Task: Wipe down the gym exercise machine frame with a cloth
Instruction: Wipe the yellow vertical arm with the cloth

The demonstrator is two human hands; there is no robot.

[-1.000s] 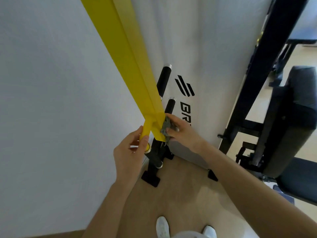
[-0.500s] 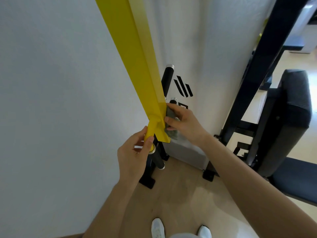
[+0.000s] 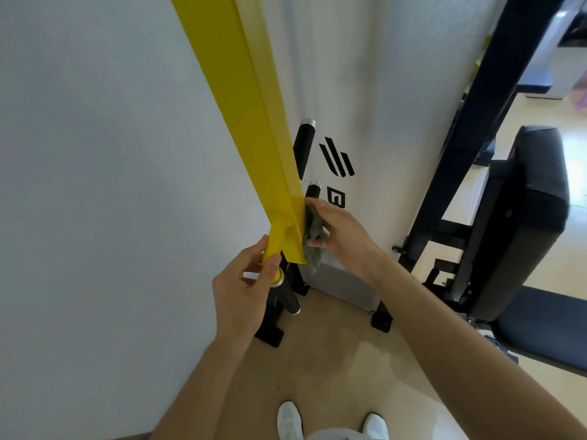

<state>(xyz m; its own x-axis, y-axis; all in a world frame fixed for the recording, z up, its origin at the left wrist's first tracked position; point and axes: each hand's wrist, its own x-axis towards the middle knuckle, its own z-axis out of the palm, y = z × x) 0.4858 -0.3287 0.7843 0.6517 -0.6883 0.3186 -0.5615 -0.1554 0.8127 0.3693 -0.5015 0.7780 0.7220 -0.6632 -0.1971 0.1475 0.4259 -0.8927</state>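
A yellow frame beam slants from the top centre down to its lower end at mid-frame. My left hand grips the short yellow stub at the beam's end, thumb on the front. My right hand holds a grey-green cloth and presses it against the right side of the beam's lower end.
A white panel with a black logo stands behind the beam, with black pegs and feet below. A black upright and a dark padded bench fill the right. White wall on the left; wooden floor beneath.
My right hand and the cloth have moved slightly up and down along the beam's lower end. My left hand keeps its grip on the stub.
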